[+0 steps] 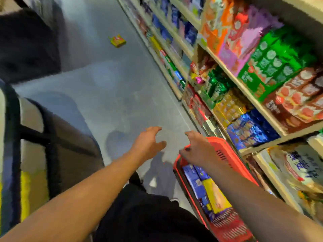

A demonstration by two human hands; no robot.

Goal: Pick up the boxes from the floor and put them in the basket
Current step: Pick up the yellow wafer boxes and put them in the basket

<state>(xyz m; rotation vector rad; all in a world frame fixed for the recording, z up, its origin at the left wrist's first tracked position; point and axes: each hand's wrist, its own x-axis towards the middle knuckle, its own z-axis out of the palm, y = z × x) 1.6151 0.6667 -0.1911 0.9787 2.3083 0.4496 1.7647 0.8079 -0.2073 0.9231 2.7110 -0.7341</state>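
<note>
Starting at the far left, a blurred dark-framed rack [15,137] fills the edge of the view, its contents too smeared to make out. Beside it the grey floor [108,88] of a shop aisle runs away from the camera. One yellow box [118,41] with a red and pink printed top lies flat on that floor far up the aisle, alone and well apart from both hands and from the basket.

Lower down, two bare forearms reach forward over the person's dark trousers [150,215]. The left hand [148,142] hangs above the floor with fingers spread and gently bent, thumb out to the side, gripping nothing. Just to its right, apart from it by a narrow strip of floor, the right hand [195,149] is likewise loose and empty, fingers slightly bent; it hovers over the far rim of the basket, and whether it touches the rim cannot be told.

The red basket [225,149] sits on the floor beside the person's right leg, close against the foot of the shelves. Inside it lie several blue boxes [194,180] and a yellow box with a pale picture [215,196] resting on top of them, partly hidden under the right forearm.

Along the right side, shop shelves [225,67] climb in tiers, packed with blue, green, gold, orange, pink and brown packages, all blurred.
</note>
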